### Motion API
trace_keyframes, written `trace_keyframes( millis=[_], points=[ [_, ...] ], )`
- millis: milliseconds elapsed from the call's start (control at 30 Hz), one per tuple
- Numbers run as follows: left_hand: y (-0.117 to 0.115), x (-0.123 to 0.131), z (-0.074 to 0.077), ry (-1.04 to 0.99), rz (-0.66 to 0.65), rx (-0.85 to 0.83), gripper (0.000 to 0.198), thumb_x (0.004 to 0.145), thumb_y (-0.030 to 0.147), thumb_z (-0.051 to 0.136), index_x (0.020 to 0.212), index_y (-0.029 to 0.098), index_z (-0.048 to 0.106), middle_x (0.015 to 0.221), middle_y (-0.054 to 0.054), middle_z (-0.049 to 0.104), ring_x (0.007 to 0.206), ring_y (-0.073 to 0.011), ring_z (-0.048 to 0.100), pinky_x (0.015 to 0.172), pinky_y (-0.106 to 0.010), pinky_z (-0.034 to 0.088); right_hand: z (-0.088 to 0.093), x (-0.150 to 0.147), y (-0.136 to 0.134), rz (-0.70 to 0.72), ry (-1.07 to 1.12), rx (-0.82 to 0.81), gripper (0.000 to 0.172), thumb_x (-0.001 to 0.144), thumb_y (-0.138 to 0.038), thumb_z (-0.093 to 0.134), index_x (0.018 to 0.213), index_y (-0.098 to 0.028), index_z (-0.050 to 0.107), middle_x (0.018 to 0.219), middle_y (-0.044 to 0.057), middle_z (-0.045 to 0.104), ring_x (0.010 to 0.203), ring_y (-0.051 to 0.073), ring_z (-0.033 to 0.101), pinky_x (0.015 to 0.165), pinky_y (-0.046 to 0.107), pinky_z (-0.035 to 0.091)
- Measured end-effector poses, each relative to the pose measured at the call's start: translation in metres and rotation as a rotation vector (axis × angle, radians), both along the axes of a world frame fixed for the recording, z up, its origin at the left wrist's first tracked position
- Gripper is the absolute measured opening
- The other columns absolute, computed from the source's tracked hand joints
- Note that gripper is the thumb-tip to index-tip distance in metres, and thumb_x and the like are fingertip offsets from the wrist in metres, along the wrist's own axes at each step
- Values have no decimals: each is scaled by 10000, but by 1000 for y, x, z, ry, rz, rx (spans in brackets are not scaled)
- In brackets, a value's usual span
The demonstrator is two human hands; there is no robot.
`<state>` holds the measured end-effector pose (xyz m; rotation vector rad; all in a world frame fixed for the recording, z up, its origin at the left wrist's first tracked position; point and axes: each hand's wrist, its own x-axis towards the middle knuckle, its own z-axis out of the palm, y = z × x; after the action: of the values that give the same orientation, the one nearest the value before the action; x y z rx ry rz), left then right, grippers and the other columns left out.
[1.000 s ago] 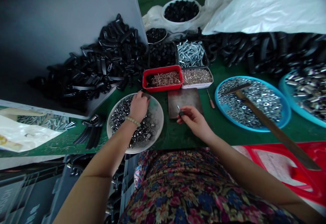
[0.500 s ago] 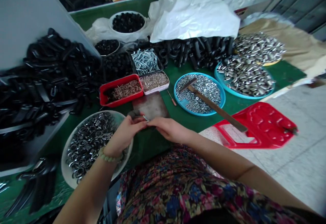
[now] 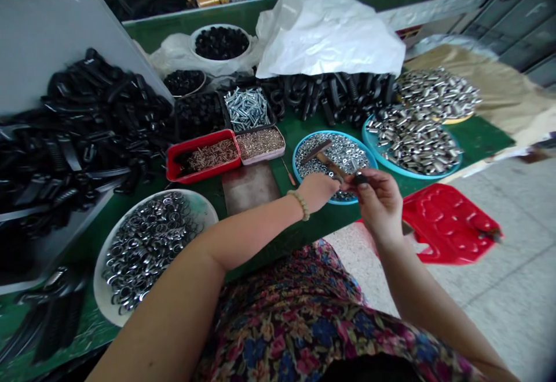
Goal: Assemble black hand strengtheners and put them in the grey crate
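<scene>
My left hand (image 3: 320,189), with a bead bracelet at the wrist, reaches across to the near rim of the blue tray of nuts (image 3: 304,149); its fingers are curled in a pinch, and what they hold is hidden. My right hand (image 3: 379,201) is beside it, thumb and fingers pinched on a small dark part with a bolt (image 3: 359,178). A hammer (image 3: 325,157) lies across the nuts in that tray. A dark metal plate (image 3: 250,186) lies on the green table to the left of both hands.
A white bowl of metal rings (image 3: 147,243) sits near left, a red tray of pins (image 3: 204,156) and boxes of screws behind it. Black plastic parts (image 3: 82,133) pile at left. A second blue tray of metal sleeves (image 3: 412,133), a white plastic sheet (image 3: 325,28) and a red stool (image 3: 447,222) lie right.
Both hands have moved right from the metal plate to the blue tray of nuts. The left hand left the bowl of rings a second ago and joined the right hand.
</scene>
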<state>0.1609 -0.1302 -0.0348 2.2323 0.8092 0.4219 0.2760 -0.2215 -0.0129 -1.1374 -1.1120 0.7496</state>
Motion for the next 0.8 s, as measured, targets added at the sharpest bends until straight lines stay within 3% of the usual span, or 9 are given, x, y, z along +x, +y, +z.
trace_keyframes(
  millis=[133, 200, 300, 400, 567, 733, 800],
  points=[
    [5, -21, 9, -163, 94, -168, 121, 735, 69, 632, 653, 156, 619, 739, -70, 628, 851, -221, 622, 943, -387, 421, -3, -10, -8, 65, 3, -57, 198, 894, -327, 588, 1069, -252, 535, 956, 39, 698, 809, 178, 703, 766, 373, 583],
    [8, -45, 18, -342, 229, -421, 34, 745, 117, 653, 734, 146, 640, 786, -51, 642, 815, -182, 629, 916, -369, 455, -3, -21, -11, 147, 12, -73, 183, 905, -307, 576, 1075, -249, 543, 952, 32, 699, 801, 165, 708, 769, 361, 584],
    [1, -83, 32, -678, 453, -914, 84, 759, 123, 660, 839, 126, 633, 813, -34, 668, 752, -112, 643, 850, -300, 507, -2, -43, -11, 310, -10, -96, 164, 919, -284, 553, 1078, -244, 558, 931, 27, 700, 790, 149, 713, 774, 340, 585],
    [-17, -114, 43, -869, 603, -1153, 60, 747, 89, 675, 779, 100, 626, 838, -59, 702, 749, -87, 661, 795, -215, 527, -2, -66, -7, 435, -45, -109, 166, 919, -272, 542, 1080, -238, 566, 912, 31, 701, 787, 149, 715, 764, 327, 588],
    [-38, -150, 49, -917, 630, -1163, 179, 702, 152, 761, 838, 122, 648, 846, -36, 717, 742, -98, 678, 730, -208, 548, 3, -87, 2, 565, -144, -119, 207, 922, -220, 505, 1122, -239, 555, 917, 28, 701, 803, 149, 711, 747, 305, 589],
    [-37, -186, 51, -637, 484, -1101, 287, 668, 218, 793, 924, 125, 701, 799, -28, 707, 706, -93, 653, 761, -238, 534, 22, -88, 8, 778, -587, -9, 281, 909, -183, 484, 1161, -238, 595, 1042, 68, 696, 960, 184, 674, 846, 335, 557],
    [-37, -197, 58, -553, 422, -1001, 248, 688, 227, 768, 905, 123, 708, 811, -39, 707, 723, -109, 648, 778, -267, 529, 25, -93, 12, 827, -607, 16, 270, 908, -203, 497, 1150, -243, 608, 1051, 73, 695, 976, 191, 667, 862, 345, 548]
  ],
)
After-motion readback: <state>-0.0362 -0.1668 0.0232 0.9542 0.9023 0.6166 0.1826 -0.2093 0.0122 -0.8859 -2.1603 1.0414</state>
